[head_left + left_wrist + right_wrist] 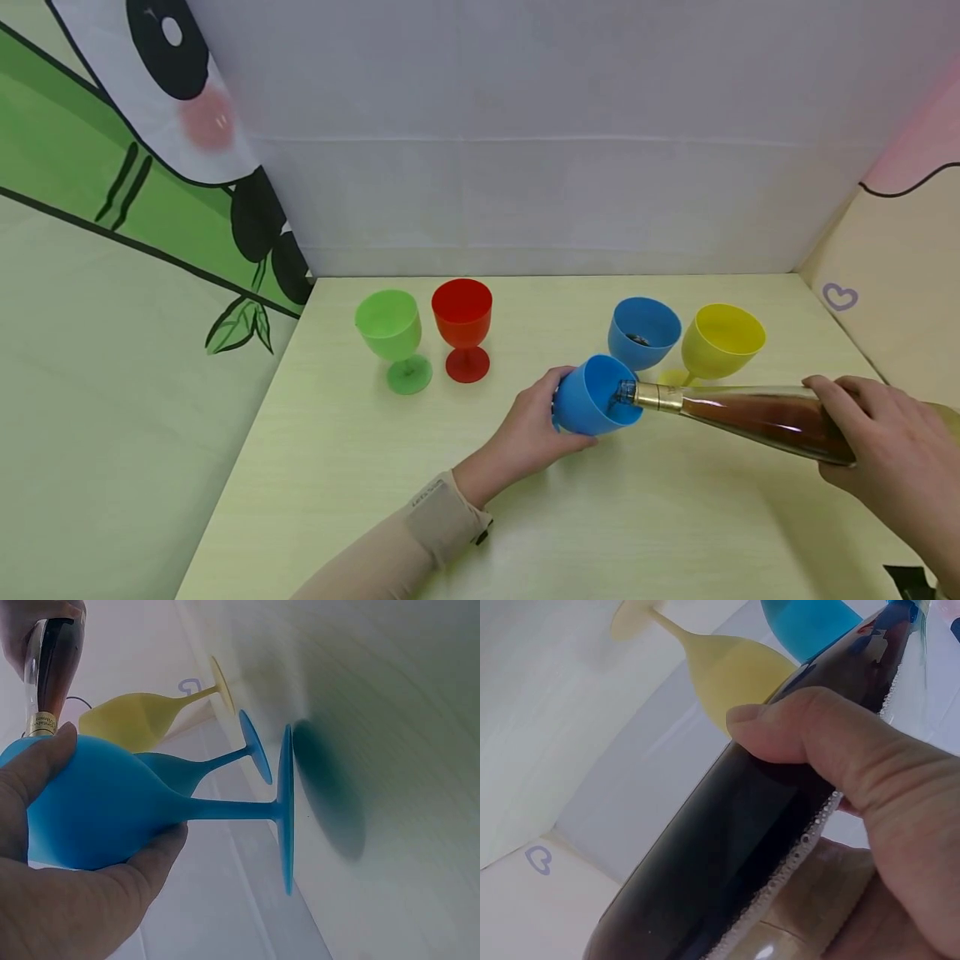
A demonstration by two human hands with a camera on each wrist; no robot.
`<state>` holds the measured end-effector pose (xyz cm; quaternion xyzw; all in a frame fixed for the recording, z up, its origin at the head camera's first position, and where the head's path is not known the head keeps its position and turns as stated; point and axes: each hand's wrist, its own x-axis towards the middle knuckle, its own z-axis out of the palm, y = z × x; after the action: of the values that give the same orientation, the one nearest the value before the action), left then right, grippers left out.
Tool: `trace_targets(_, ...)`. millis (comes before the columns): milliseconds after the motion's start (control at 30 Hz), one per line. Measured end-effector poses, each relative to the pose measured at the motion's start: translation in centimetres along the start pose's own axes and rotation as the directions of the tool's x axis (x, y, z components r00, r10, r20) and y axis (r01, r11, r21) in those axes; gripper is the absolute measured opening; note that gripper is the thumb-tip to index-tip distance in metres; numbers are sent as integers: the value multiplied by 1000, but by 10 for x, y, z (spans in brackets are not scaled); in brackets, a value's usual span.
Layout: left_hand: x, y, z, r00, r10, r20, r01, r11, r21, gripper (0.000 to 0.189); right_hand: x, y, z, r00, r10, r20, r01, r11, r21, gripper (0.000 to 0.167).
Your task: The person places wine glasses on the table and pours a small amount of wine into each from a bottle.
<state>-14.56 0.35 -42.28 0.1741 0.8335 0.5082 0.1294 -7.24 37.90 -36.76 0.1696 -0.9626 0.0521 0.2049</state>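
Note:
My left hand point(528, 429) grips the bowl of a blue goblet point(576, 400), thumb and fingers round it. The goblet leans toward the bottle; in the left wrist view its foot point(287, 817) hangs just off the table, beside its shadow. From the right, my right hand point(888, 442) holds a glass bottle point(757, 412) of dark reddish-brown liquid by its body. The bottle lies nearly level, its gold-banded neck point(660, 397) pointing left and its mouth inside the blue goblet's rim. Bubbles point(805, 840) line the liquid's edge in the right wrist view.
Just behind the held goblet stand a second blue goblet point(637, 357), something dark in its bowl, and a yellow goblet point(720, 346). Farther left are a green goblet point(390, 329) and a red goblet point(463, 321). A pale wall point(562, 192) closes off the table's point(360, 467) back edge.

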Motion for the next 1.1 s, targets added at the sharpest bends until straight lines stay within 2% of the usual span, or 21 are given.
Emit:
trace_targets(567,1,0,2,1000,-2,-1,2,1000,-4,88,2,1,-2,1000,-4,-16,4,1000,10,111)
trace_targets(1100,2,0,4,1000,21,-5,-21,1000,-2,86,3,-2,-2,1000,10,-10,-10,1000,7,112)
